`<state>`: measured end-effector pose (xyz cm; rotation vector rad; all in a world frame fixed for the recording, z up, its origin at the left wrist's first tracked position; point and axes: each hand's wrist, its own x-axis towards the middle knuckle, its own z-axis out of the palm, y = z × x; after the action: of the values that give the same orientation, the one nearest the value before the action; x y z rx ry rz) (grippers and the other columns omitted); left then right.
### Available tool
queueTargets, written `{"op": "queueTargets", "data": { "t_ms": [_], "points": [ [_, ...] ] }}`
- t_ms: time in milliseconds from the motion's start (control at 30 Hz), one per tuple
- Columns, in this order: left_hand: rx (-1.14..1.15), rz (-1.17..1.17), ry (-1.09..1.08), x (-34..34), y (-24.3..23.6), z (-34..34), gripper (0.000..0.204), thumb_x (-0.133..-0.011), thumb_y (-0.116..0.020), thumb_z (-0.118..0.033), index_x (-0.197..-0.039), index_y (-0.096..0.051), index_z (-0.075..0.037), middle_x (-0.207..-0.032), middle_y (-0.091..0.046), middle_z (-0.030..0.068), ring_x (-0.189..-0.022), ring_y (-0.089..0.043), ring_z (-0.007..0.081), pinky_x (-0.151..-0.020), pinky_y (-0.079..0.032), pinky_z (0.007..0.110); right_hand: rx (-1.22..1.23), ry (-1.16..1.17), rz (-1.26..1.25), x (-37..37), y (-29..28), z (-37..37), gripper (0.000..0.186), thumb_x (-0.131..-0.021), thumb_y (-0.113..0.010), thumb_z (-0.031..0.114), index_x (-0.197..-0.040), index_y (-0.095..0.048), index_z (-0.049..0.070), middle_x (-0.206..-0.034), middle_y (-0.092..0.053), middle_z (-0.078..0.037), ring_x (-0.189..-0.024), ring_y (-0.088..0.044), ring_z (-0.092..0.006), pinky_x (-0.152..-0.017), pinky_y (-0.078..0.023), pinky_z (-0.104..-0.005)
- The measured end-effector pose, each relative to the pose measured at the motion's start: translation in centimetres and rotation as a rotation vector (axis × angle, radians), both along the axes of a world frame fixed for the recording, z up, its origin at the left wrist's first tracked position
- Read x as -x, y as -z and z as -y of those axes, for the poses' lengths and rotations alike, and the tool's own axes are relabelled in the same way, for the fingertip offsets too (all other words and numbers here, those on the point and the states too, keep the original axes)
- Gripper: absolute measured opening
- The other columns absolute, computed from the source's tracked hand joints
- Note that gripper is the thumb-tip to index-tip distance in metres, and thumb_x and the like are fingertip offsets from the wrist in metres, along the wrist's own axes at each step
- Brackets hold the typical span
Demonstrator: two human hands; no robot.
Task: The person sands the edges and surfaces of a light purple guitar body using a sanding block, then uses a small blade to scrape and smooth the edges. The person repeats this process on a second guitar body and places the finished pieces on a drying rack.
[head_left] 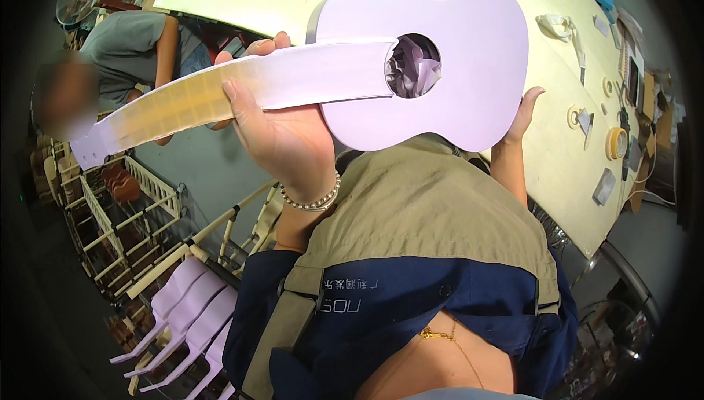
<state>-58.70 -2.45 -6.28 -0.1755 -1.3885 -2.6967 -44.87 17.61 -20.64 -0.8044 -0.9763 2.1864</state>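
A lilac ukulele (pixel 473 70) without strings is held up before me, its front facing me and its neck pointing left. Crumpled paper (pixel 415 68) fills the sound hole. Along the neck, a yellowish fingerboard strip (pixel 183 107) shows through the paint. My left hand (pixel 286 136) is wrapped round the neck from below, thumb on the front and fingertips over the far edge. At the body's right end, my right hand (pixel 521 118) grips the rim; its thumb sticks out while the other fingers are hidden behind the body.
A pale worktable (pixel 579 202) curves behind and right, bearing tape rolls (pixel 616 143), a white cloth (pixel 556 27) and sanding blocks (pixel 604 186). At left sits another person (pixel 125 48). Racks (pixel 110 217) and several lilac ukulele bodies (pixel 191 312) stand low on the left.
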Motion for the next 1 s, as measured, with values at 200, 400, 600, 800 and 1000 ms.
{"op": "queueTargets", "data": {
  "t_ms": [200,400,600,800,1000],
  "points": [
    [-0.004,0.043,0.041,0.4,0.1,-0.4,0.038,-0.096,-0.042,-0.032,-0.124,-0.035,-0.007,-0.112,-0.049,0.0146,-0.112,-0.049,0.0288,-0.099,-0.038,0.046,0.013,-0.002,0.074,-0.5,0.6,-0.2,0.086,-0.091,-0.009,0.063,-0.135,-0.03,-0.008,-0.136,-0.039,-0.021,-0.124,-0.041,-0.0287,-0.104,-0.033,-0.0356],
    [0.033,-0.027,0.187,1.2,2.1,-2.4,0.039,-0.095,-0.042,-0.029,-0.123,-0.035,-0.003,-0.112,-0.049,0.0165,-0.11,-0.047,0.0293,-0.099,-0.035,0.047,0.241,0.025,0.126,-2.4,1.2,-1.1,0.088,-0.089,-0.014,0.067,-0.133,-0.033,-0.007,-0.13,-0.045,-0.023,-0.116,-0.048,-0.0322,-0.097,-0.041,-0.0402],
    [0.048,0.277,0.301,4.0,9.7,-5.7,0.032,-0.094,-0.048,-0.035,-0.115,-0.044,-0.01,-0.105,-0.055,0.0076,-0.107,-0.051,0.024,-0.098,-0.04,0.046,-0.071,0.079,0.11,-5.4,4.1,-3.0,0.081,-0.09,-0.012,0.064,-0.135,-0.034,0.0,-0.133,-0.043,-0.013,-0.123,-0.04,-0.0205,-0.101,-0.033,-0.0343],
    [0.026,0.575,0.521,6.7,18.4,-10.3,0.03,-0.094,-0.049,-0.034,-0.112,-0.045,-0.01,-0.105,-0.054,0.0084,-0.105,-0.051,0.0241,-0.098,-0.039,0.044,-0.181,0.292,0.514,-11.5,6.9,-5.3,0.043,-0.095,-0.043,0.036,-0.113,-0.057,0.0,-0.107,-0.061,-0.009,-0.096,-0.055,-0.0158,-0.085,-0.044,-0.0285],
    [0.032,0.71,0.648,7.5,21.0,-12.4,0.03,-0.092,-0.052,-0.034,-0.109,-0.048,-0.01,-0.102,-0.053,0.0076,-0.103,-0.05,0.0233,-0.096,-0.041,0.041,-0.658,0.55,1.015,-17.7,4.7,-13.3,0.016,-0.082,-0.064,0.017,-0.094,-0.07,0.007,-0.08,-0.067,-0.004,-0.067,-0.055,-0.0108,-0.061,-0.044,-0.0257]
  ]
}}
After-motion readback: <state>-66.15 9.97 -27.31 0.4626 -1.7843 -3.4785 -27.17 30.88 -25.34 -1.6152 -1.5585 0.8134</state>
